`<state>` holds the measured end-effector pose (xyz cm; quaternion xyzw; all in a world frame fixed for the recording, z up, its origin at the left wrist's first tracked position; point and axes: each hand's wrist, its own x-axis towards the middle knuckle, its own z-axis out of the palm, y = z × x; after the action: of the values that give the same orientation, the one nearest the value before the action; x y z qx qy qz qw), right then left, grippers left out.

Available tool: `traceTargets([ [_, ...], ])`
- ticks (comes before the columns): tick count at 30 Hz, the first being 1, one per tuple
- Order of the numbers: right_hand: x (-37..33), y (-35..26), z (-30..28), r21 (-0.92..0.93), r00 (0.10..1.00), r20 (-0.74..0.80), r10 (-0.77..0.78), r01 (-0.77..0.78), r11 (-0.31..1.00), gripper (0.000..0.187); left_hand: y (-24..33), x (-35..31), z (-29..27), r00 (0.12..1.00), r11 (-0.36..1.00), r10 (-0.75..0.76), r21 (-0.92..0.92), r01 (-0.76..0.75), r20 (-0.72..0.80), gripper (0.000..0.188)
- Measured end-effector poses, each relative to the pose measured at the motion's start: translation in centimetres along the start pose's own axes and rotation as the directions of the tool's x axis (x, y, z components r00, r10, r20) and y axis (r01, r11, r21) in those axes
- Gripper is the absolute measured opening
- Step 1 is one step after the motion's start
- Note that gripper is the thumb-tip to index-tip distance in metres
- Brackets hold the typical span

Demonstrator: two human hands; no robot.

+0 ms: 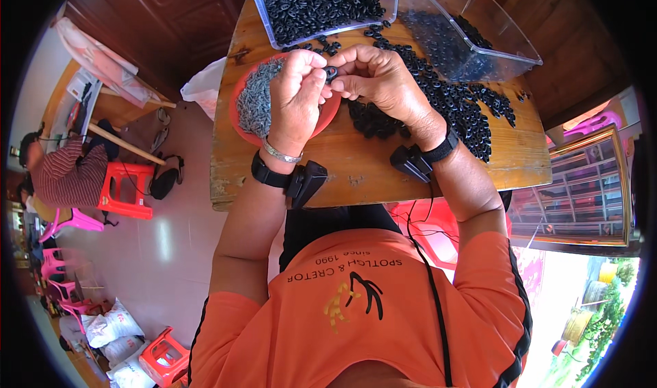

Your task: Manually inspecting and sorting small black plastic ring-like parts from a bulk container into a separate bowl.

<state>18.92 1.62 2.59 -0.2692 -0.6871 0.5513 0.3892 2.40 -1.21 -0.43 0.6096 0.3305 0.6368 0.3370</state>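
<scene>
Pinched between both our hands, left hand (pixel 295 90) and right hand (pixel 380 80), we hold a small black ring (pixel 331 72). Just beneath the grip sits a red dish (pixel 241 124) of grey pieces; loose black rings (pixel 452 100) spread to its right on the wooden table (pixel 356 169).

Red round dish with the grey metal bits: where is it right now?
Head view: the red round dish sits on the left part of the wooden table, under the left hand, left of the loose black rubber rings.

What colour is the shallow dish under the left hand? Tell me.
Red; the dish holds a heap of small grey parts, seen in the head view.
</scene>
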Motion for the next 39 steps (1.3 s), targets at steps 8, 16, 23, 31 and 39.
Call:
traceTargets([
  [8,0.1,0.3,0.1,0.033,0.999,0.024,0.024,-0.025,0.999,0.026,-0.1,0.0,0.0,0.999,0.999,0.031,0.033,-0.031,-0.009,0.007],
  [16,0.0,0.2,0.1,0.042,1.0,0.01,0.027,-0.027,0.999,0.023,0.0,0.0,-0.2,1.0,1.0,-0.01,0.024,0.01,0.009,0.006],
  [23,-0.2,1.0,1.0,-0.093,0.992,-0.078,-0.096,0.089,0.992,0.024,0.0,0.1,-0.6,0.996,0.993,-0.08,-0.09,0.082,0.029,0.004],
  [31,-0.2,0.9,1.1,-0.622,0.86,-0.009,-0.51,0.395,0.677,0.03,0.6,0.4,-0.6,0.989,0.969,-0.141,-0.2,0.148,0.049,0.006],
  [39,-0.2,0.7,1.2,-0.673,0.848,0.029,-0.529,0.408,0.617,0.029,0.6,0.4,-0.8,0.986,0.967,-0.146,-0.196,0.16,0.082,0.007],
])
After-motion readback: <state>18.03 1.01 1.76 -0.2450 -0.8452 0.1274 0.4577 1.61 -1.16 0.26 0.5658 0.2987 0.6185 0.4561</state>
